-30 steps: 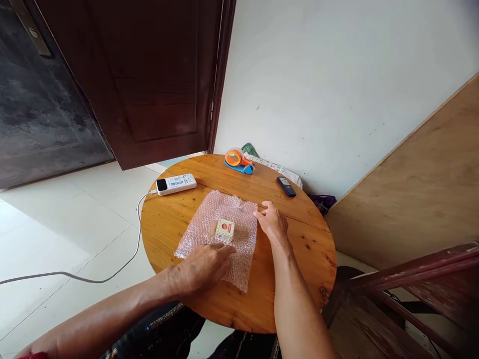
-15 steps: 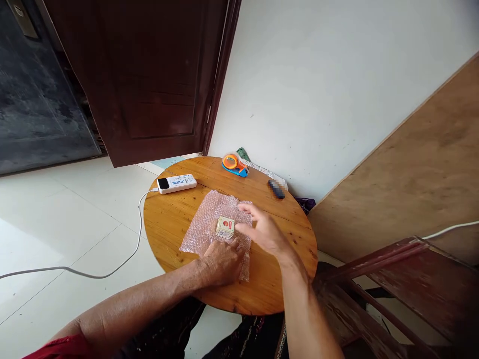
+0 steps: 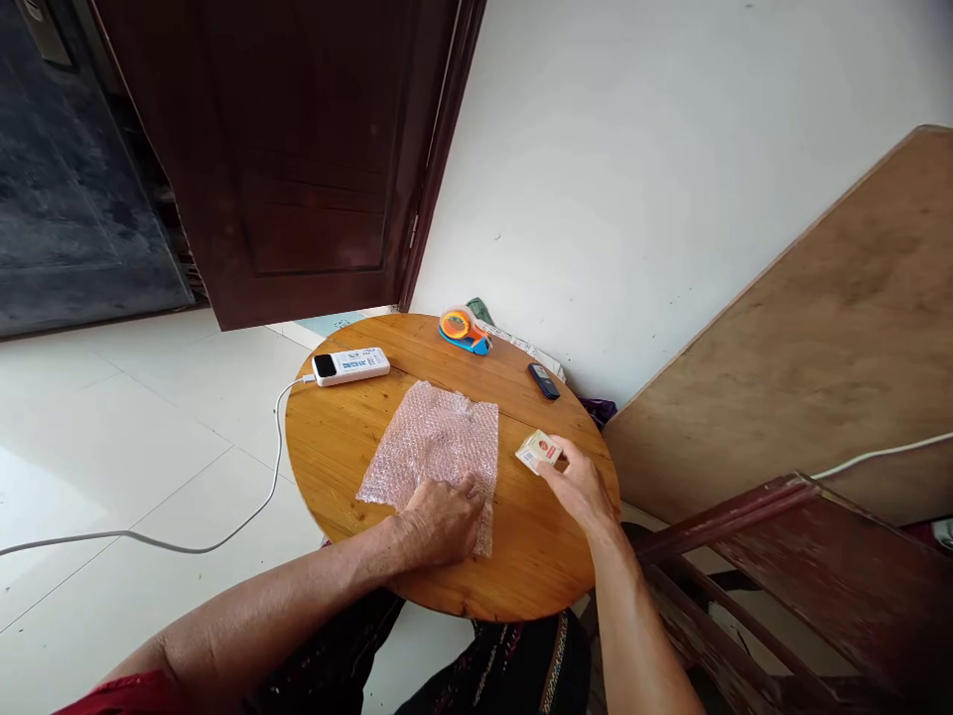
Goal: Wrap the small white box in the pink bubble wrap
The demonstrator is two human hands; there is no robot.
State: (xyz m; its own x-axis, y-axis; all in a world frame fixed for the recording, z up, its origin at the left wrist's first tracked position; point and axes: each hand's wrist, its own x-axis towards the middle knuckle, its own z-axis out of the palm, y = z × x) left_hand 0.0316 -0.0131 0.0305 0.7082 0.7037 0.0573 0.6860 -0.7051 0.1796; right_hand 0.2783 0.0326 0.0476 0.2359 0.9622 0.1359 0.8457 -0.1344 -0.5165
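Note:
A sheet of pinkish clear bubble wrap (image 3: pixel 439 437) lies spread on the round wooden table (image 3: pixel 335 447). My left hand (image 3: pixel 443 518) rests on its near part, fingers curled down and closed on the wrap; the fingertips are partly hidden. To the right of the sheet, my right hand (image 3: pixel 581 485) grips a small cream carton (image 3: pixel 539 450) with a red round mark, thumb on the near side and fingers on the far side. The carton is tilted, above or at the tabletop; which of the two I cannot tell.
An orange and blue tape dispenser (image 3: pixel 465 330) stands at the table's far edge. Nearby lies a small dark blue device (image 3: pixel 543 380). A white power bank (image 3: pixel 350 365) with a cable sits at the left. A worn wooden chair (image 3: pixel 789 556) stands to the right.
My right hand has taken hold of the carton, which was standing on the bubble wrap, and moved it right, off the sheet. My left hand has stayed on the wrap.

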